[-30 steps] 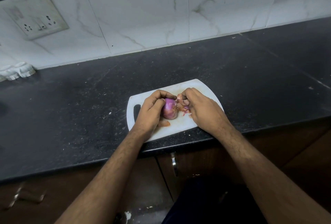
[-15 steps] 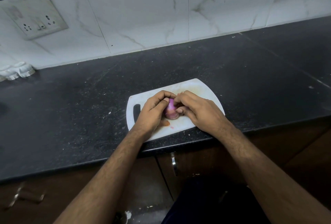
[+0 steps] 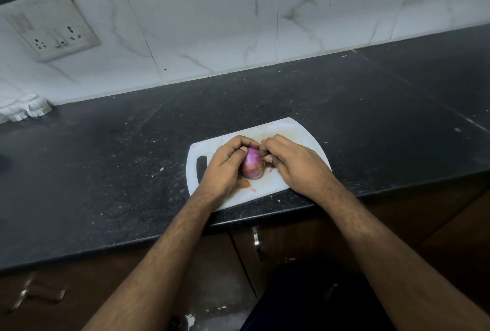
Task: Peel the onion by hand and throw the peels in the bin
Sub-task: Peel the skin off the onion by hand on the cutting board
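A purple onion (image 3: pixel 252 164) sits on a white cutting board (image 3: pixel 294 132) near the counter's front edge. My left hand (image 3: pixel 224 165) grips the onion from the left, fingers curled over its top. From the right, my right hand (image 3: pixel 293 163) has its fingertips pinching skin at the onion's upper right side. A few peel scraps (image 3: pixel 245 184) lie on the board below the onion, and more pinkish bits (image 3: pixel 270 170) lie under my right hand. No bin is in view.
The board lies on a dark stone counter (image 3: pixel 106 166) with a white tiled wall behind. A wall socket plate (image 3: pixel 53 24) is at upper left, and white moulded objects (image 3: pixel 25 109) stand at the far left. Brown cabinet doors with a handle (image 3: pixel 256 244) are below.
My right hand moved in against the onion a half second ago and has now drawn slightly back, so more of the purple surface shows. My left hand keeps its hold.
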The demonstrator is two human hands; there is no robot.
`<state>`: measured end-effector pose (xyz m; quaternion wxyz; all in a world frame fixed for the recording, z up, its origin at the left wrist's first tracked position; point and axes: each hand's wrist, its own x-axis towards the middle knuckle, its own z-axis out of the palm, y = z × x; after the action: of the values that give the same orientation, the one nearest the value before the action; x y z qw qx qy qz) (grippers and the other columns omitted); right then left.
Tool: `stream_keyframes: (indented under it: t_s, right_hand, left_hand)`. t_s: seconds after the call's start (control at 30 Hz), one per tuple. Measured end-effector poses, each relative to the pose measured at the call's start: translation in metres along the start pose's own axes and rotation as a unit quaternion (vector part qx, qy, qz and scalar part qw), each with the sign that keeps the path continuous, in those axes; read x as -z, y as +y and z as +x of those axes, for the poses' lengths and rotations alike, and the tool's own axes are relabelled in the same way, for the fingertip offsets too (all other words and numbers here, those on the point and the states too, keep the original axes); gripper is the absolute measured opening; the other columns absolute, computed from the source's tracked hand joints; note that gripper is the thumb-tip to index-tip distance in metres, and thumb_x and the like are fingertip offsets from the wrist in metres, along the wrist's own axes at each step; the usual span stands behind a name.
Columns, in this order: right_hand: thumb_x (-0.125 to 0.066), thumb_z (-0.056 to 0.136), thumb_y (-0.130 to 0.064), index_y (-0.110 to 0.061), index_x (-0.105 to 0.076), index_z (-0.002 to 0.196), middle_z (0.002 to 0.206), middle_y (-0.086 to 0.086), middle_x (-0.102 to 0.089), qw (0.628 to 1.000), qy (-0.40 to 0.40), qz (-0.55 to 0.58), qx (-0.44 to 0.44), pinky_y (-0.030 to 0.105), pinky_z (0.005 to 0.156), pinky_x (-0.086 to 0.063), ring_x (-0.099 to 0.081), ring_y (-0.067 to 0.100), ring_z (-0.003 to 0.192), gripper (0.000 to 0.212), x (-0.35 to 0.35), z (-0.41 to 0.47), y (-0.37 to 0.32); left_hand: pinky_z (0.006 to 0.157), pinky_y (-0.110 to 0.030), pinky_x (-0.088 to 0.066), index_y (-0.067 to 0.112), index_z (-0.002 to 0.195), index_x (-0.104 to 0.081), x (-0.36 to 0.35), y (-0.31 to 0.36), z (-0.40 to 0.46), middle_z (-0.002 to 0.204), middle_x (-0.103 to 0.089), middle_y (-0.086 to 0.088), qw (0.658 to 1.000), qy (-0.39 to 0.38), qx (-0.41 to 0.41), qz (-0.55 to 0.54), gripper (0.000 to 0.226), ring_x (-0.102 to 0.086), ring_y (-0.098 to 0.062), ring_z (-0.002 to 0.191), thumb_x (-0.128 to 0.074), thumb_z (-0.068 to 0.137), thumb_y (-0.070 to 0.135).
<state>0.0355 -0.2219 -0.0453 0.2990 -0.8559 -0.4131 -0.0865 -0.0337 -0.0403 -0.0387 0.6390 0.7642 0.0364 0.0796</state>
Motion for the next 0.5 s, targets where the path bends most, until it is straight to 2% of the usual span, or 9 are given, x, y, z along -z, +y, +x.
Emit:
stream_keyframes:
  t_s: [0.07,0.13,0.23,0.33,0.43,0.5]
  right_hand:
    - [-0.05,0.104,-0.025,-0.031,-0.052,0.106,0.1,-0.013,-0.056,1.0,0.013,0.009,-0.027,0.046,0.069,-0.054,-0.058,0.017,0.08,0.006,-0.001,0.0014,0.0009]
    - [-0.052,0.103,-0.023,-0.028,-0.057,0.108,0.102,-0.013,-0.058,0.998,0.019,0.023,-0.05,0.045,0.076,-0.054,-0.06,0.016,0.086,0.008,-0.0019,0.0034,0.0022]
    - [-0.052,0.102,-0.012,-0.022,-0.063,0.125,0.115,-0.009,-0.063,0.999,0.012,0.018,-0.045,0.041,0.085,-0.056,-0.064,0.015,0.099,0.027,-0.0023,0.0031,0.0027]
    - [-0.05,0.096,0.0,-0.021,-0.057,0.136,0.125,-0.012,-0.054,0.999,0.027,0.002,-0.022,0.037,0.079,-0.058,-0.065,0.013,0.099,0.045,0.0,0.0001,-0.0005]
    - [-0.05,0.099,-0.008,-0.02,-0.059,0.127,0.122,-0.012,-0.049,0.998,0.063,0.003,-0.008,0.039,0.066,-0.057,-0.064,0.014,0.087,0.032,0.0025,-0.0025,-0.0032]
    - [-0.048,0.101,-0.022,-0.025,-0.056,0.117,0.114,-0.015,-0.052,0.998,0.053,0.021,0.006,0.043,0.069,-0.056,-0.063,0.014,0.085,0.018,0.003,-0.0034,-0.004]
  left_hand:
    - [0.048,-0.027,-0.052,0.022,0.113,-0.071,0.0,-0.0001,-0.0001,0.118,-0.075,-0.004,1.0,0.003,0.001,-0.002,0.034,-0.072,-0.02,0.099,-0.04,0.11,0.01]
    - [0.047,-0.026,-0.051,0.02,0.114,-0.071,0.0002,-0.0008,0.0,0.12,-0.075,-0.002,1.0,0.004,-0.001,-0.002,0.031,-0.072,-0.017,0.1,-0.042,0.11,0.011]
    - [0.049,-0.025,-0.053,0.019,0.117,-0.07,0.0004,-0.0022,-0.0007,0.118,-0.075,-0.001,1.0,0.01,-0.009,-0.002,0.021,-0.073,-0.016,0.101,-0.05,0.111,0.017]
    - [0.049,-0.026,-0.054,0.019,0.117,-0.068,0.0007,-0.0038,-0.0007,0.116,-0.074,-0.002,0.999,0.022,-0.026,0.003,0.014,-0.073,-0.012,0.1,-0.058,0.109,0.022]
    - [0.049,-0.029,-0.055,0.018,0.113,-0.069,0.0003,-0.0046,0.0001,0.111,-0.074,-0.003,0.998,0.042,-0.035,0.012,0.011,-0.072,-0.008,0.093,-0.062,0.107,0.024]
    - [0.049,-0.029,-0.056,0.016,0.109,-0.07,-0.0001,-0.0044,-0.0003,0.102,-0.074,-0.002,0.998,0.051,-0.039,0.021,0.01,-0.071,-0.006,0.084,-0.065,0.106,0.024]
